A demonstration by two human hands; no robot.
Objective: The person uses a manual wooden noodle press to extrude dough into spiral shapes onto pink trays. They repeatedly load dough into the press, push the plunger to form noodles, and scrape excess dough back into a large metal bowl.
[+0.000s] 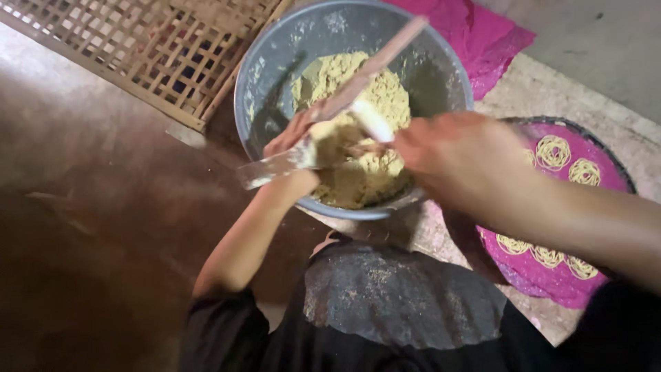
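A grey bowl (pixel 251 103) sits on the floor in front of me, holding a mound of yellow dough (pixel 375 96). My left hand (pixel 292 141) grips a long wooden press tool (pixel 344 100) that slants across the bowl, its lower end smeared with dough. My right hand (pixel 458 155) reaches in from the right, fingers pinched on a lump of dough at the tool's middle. Motion blur hides the fingertips.
A round tray lined with pink cloth (pixel 551 272) lies at right, carrying several coiled yellow dough spirals (pixel 553 151). A bamboo lattice rack (pixel 148 41) lies at top left. More pink cloth (pixel 482 34) is behind the bowl. My dark-clothed knee (pixel 399 296) is below.
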